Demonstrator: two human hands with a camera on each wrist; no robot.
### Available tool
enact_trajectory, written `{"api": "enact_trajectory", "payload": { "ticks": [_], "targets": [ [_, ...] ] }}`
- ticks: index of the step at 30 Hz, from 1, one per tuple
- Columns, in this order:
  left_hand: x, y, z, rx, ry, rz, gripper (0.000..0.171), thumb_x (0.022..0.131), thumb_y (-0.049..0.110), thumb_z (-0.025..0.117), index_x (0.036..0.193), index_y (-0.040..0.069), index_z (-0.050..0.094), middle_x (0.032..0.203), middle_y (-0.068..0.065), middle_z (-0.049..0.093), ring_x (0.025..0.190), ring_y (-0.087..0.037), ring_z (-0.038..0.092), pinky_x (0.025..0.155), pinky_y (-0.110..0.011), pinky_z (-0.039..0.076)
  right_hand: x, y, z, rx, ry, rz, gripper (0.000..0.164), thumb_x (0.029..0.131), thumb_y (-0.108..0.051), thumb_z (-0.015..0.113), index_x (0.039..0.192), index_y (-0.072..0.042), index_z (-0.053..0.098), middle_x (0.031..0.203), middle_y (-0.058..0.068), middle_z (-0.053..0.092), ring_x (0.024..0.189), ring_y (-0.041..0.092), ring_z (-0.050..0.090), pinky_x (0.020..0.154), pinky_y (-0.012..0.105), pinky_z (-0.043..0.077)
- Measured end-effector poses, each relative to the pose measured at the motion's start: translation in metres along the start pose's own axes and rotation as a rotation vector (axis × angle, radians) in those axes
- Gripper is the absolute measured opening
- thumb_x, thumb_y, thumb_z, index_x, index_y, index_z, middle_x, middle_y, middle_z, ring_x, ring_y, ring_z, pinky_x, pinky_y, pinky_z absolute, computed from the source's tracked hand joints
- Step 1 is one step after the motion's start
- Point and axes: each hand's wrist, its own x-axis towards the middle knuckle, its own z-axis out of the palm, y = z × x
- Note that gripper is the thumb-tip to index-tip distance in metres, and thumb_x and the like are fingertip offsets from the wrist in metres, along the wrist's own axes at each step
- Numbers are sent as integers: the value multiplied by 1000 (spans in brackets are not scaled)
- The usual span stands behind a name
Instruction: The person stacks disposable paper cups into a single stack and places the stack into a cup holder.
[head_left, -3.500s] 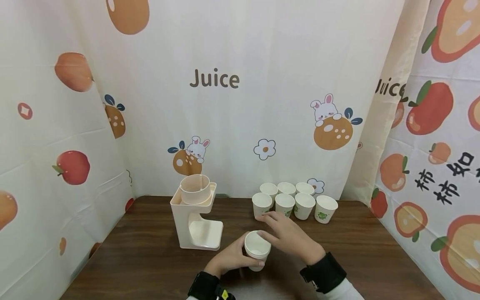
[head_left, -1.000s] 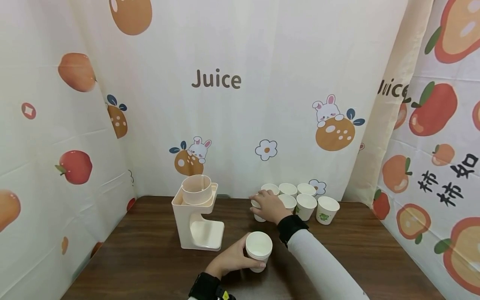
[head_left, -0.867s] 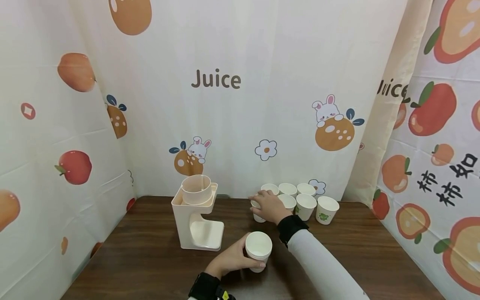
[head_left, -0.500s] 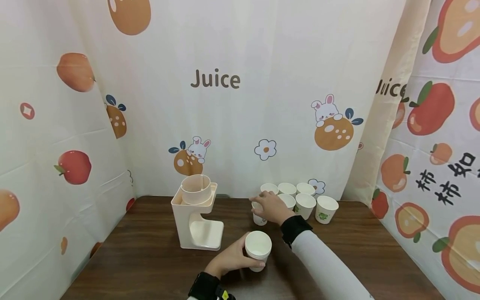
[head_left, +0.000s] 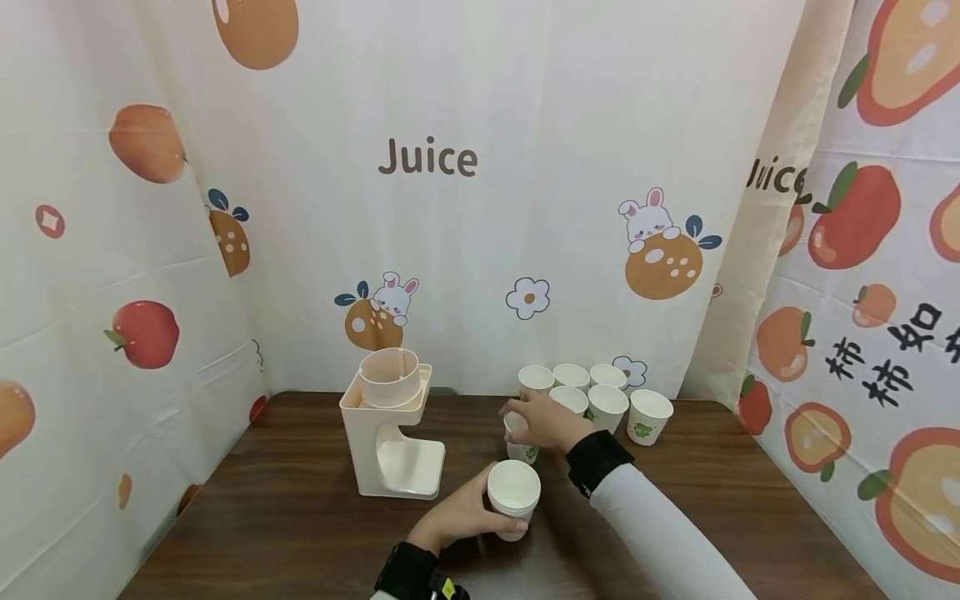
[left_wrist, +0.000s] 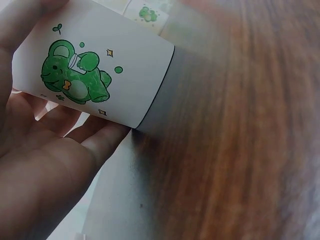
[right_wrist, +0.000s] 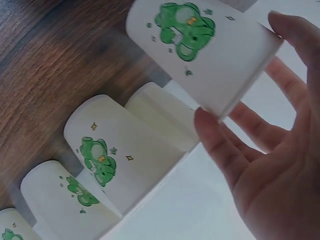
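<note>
In the head view my left hand [head_left: 461,512] grips a stack of white paper cups [head_left: 513,500] near the table's front; a doubled rim shows. The left wrist view shows the fingers round the paper cup [left_wrist: 105,65] with a green bear print. My right hand [head_left: 553,419] pinches another paper cup [head_left: 521,452] by its rim, just behind the stack. Thumb and fingers sit at that cup's rim [right_wrist: 250,85] in the right wrist view. Apart from the group, this held cup looks slightly tilted. Several paper cups [head_left: 606,410] stand in rows behind and right of my right hand.
A cream dispenser-like machine [head_left: 367,450] with a round cup-shaped top and a flat base plate stands left of my hands. The brown wooden table [head_left: 285,517] ends at a fruit-printed curtain [head_left: 450,250] behind and at both sides.
My right hand left the stack's rim, reached the front-left cup of the group and took hold of it. It now brings this cup forward. My left hand stays with its stack.
</note>
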Motion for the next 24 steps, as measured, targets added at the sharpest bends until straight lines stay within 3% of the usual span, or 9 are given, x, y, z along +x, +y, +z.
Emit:
{"api": "enact_trajectory", "payload": {
  "ticks": [14, 24],
  "targets": [
    [1, -1, -1, -2, 7, -31, 74, 83, 17, 84, 145, 14, 42, 127, -2, 59, 117, -21, 55, 100, -45, 41, -16, -5, -9, 1, -92, 66, 32, 87, -35, 78, 117, -29, 67, 114, 8, 59, 96, 23, 61, 80, 44, 55],
    [0, -2, 0, 12, 15, -23, 76, 83, 17, 84, 145, 13, 41, 127, -2, 59, 117, -21, 55, 100, -45, 40, -38, -3, -14, 60, -86, 72, 31, 87, -30, 78, 116, -29, 66, 118, 7, 58, 95, 22, 61, 79, 44, 56]
  ]
}}
